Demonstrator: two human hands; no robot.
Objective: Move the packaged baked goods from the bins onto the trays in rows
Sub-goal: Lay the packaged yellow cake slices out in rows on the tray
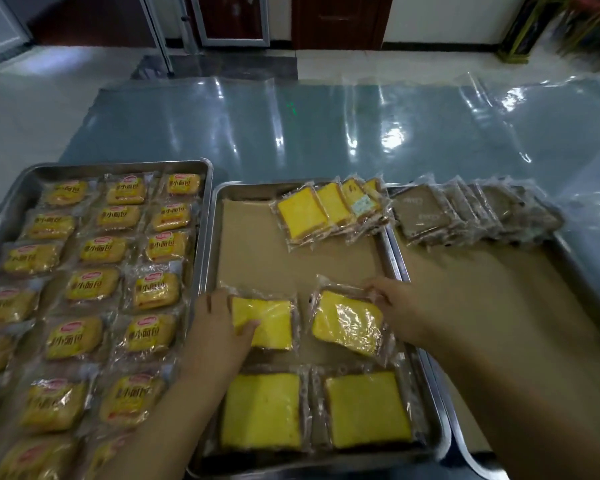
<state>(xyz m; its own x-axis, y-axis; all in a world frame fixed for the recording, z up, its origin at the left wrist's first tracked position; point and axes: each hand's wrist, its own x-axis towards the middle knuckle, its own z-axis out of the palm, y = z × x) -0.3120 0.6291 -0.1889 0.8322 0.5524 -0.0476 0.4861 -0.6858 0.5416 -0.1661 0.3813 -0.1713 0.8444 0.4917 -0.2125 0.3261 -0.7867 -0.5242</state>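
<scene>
A metal middle tray [219, 237] lined with brown paper holds clear-wrapped yellow cake slices. My left hand [219, 327] grips one wrapped slice [271, 323] at its left edge, thumb on top. My right hand [392, 303] pinches the far right corner of a second wrapped slice [347, 323], which lies tilted. Two more wrapped slices [260, 410] [368, 408] lie flat side by side in the nearest row. At the tray's far right corner, several yellow slices [326, 213] lean on each other in a stack.
The left tray [201, 168] is filled with rows of yellow-labelled bread packets [90, 282]. The right tray [499, 306], also paper-lined, carries a leaning row of brown wrapped slices [465, 213] at its far end. Glossy plastic sheeting [326, 133] covers the floor beyond.
</scene>
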